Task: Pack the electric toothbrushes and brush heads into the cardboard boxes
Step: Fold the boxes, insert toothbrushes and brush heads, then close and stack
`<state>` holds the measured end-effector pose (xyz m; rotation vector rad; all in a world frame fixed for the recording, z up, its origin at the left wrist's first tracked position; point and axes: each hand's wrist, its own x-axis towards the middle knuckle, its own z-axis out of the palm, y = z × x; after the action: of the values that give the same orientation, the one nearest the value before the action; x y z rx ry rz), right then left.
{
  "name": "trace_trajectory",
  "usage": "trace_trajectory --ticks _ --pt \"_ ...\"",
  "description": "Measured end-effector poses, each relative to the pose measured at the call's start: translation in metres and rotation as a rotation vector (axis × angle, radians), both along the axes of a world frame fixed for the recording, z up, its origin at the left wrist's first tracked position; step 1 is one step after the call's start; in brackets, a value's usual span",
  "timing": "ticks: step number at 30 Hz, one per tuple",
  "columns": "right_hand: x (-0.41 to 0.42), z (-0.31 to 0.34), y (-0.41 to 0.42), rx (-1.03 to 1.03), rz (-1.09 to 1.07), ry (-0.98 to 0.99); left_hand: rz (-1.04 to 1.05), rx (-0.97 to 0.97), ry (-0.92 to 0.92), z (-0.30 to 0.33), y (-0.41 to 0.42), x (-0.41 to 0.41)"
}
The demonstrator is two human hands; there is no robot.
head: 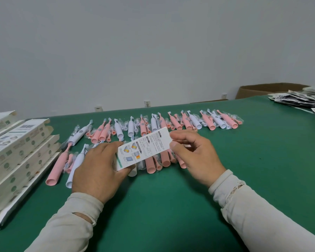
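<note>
One white printed carton (145, 149) sits at the centre of the frame, held clear of the green table (262, 151) between both hands, its long axis running from lower left up to upper right. Its lower-left end is wrapped by the left hand (98, 168), fingers curled underneath; the right hand (193, 153) pinches the upper-right end, thumb at the corner, so that end looks likeliest to be opened. Pink and white toothbrushes (173, 122) lie just behind, handles toward the viewer. Filled boxes (16, 151) are stacked at left.
</note>
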<state>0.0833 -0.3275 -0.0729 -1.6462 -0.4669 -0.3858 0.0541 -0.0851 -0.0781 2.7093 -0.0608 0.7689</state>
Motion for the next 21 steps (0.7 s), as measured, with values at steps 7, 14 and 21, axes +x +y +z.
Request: trace_trajectory --ticks 7,14,21 --pt "0.008 -0.004 -0.004 0.311 -0.030 0.224 -0.201 -0.059 -0.121 0.001 -0.011 -0.003" --pt "-0.008 0.009 0.006 0.199 -0.386 0.370 -0.205 -0.423 -0.274 0.006 -0.032 -0.011" --pt "-0.058 0.033 0.055 0.444 0.018 0.518 -0.343 -0.454 -0.328 0.013 -0.080 -0.016"
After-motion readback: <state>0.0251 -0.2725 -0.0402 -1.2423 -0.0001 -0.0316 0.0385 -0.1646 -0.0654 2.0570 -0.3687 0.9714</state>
